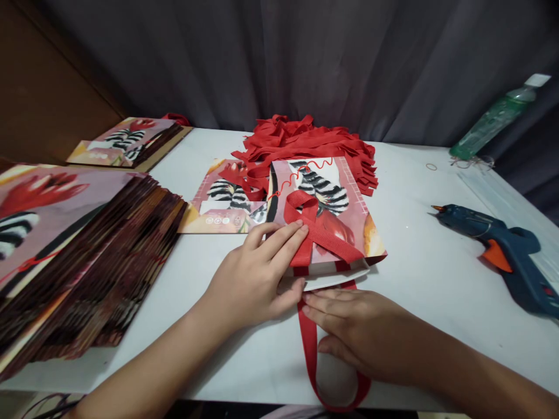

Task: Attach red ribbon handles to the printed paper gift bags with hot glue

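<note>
A paper bag (356, 203) printed with zebra stripes and red flowers lies flat, its mouth towards me. One red ribbon handle (334, 244) is folded over its upper face in a crossed loop. My left hand (262, 273) is closed on the bag's left side near the mouth, fingers pressing the ribbon and thumb by the white folded edge. Another red ribbon loop (309, 349) hangs from the mouth towards the table's front. Across the top of that loop rests my right hand (358, 326), open, fingers stretched flat at the bag's mouth; its fingertips' underside is hidden.
Behind the bag lies a heap of red ribbons (305, 137), with another printed bag (213, 218) at left. A tall stack of bags (100, 273) fills the left side; a smaller stack (126, 139) sits behind. At right are a blue glue gun (493, 233) and a green bottle (493, 122).
</note>
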